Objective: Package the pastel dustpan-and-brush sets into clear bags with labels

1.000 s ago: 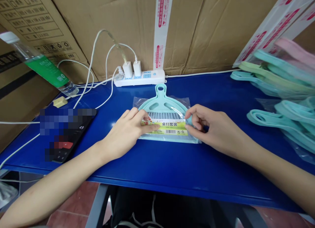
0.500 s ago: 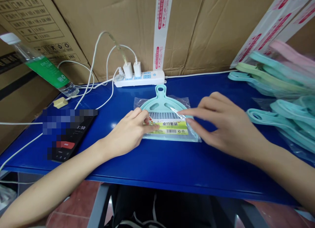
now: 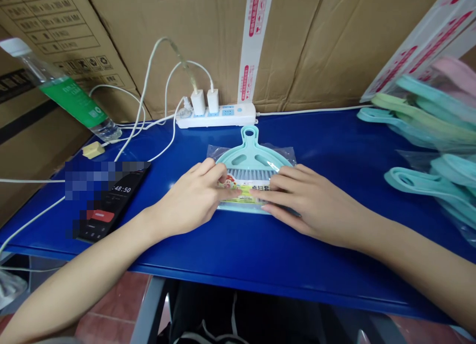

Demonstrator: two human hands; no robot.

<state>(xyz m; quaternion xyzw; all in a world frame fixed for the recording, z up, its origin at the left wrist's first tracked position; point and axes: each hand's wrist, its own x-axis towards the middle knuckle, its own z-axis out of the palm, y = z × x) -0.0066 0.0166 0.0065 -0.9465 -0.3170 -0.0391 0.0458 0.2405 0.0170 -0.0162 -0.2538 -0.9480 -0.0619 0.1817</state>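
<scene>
While the left hand [image 3: 189,198] and the right hand [image 3: 308,200] sit on a clear plastic bag [image 3: 213,153] with a mint green dustpan [image 3: 253,158] and a brush [image 3: 247,174] inside, the left fingers curl over a yellow label [image 3: 238,191]. The right fingers lie flatter, just beside them. Each grip is narrow, but I cannot tell if it pinches the bag. The bag lies near the middle of the blue surface [image 3: 260,250]. From the bag, a white power strip [image 3: 215,116] sits at 12 o'clock, a phone [image 3: 111,205] at 9 o'clock, and more bagged dustpans [image 3: 420,183] at 3 o'clock.
</scene>
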